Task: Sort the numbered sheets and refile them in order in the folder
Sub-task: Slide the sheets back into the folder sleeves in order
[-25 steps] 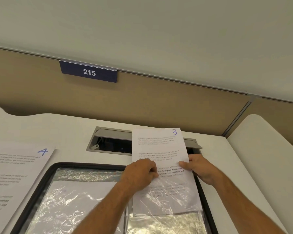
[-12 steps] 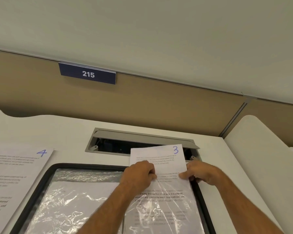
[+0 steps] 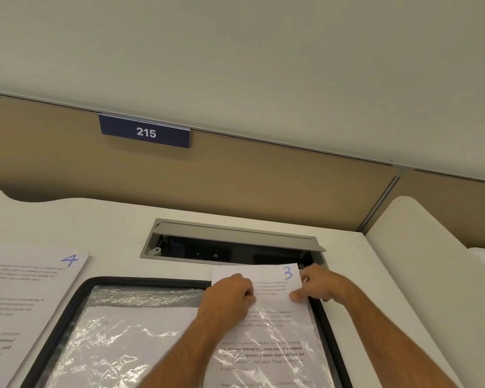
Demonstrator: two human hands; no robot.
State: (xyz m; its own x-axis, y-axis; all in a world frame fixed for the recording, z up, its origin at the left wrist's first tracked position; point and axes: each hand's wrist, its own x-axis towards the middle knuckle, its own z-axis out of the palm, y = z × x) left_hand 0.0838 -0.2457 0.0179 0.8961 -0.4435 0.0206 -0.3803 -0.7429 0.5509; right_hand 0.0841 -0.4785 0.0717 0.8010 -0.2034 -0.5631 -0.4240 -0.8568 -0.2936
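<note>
- White printed paper sheet w/ blue handwritten "3" (image 3: 275,278): mostly inside a crinkly clear plastic sleeve (image 3: 275,340) on the right page of the black-edged open folder (image 3: 67,309); only its top strip sticks out past the folder's far edge.
- Left hand (image 3: 227,292): fingers curled, pinching at the sheet's left side where the sleeve mouth sits; can't tell if paper, film or both.
- Right hand (image 3: 314,287): thumb and fingers pinching the sheet's right edge, just below the "3".
- Handling, as I judge it: sheet v. light, floppy, buckles if pushed from one side; film thin, slippery, clingy. Best hold: both top corners, feeding evenly, one hand keeping the sleeve mouth open.
- White sheet marked "4" (image 3: 25,298) lies flat on the desk (image 3: 118,228), just left of the folder, not yet filed.
</note>
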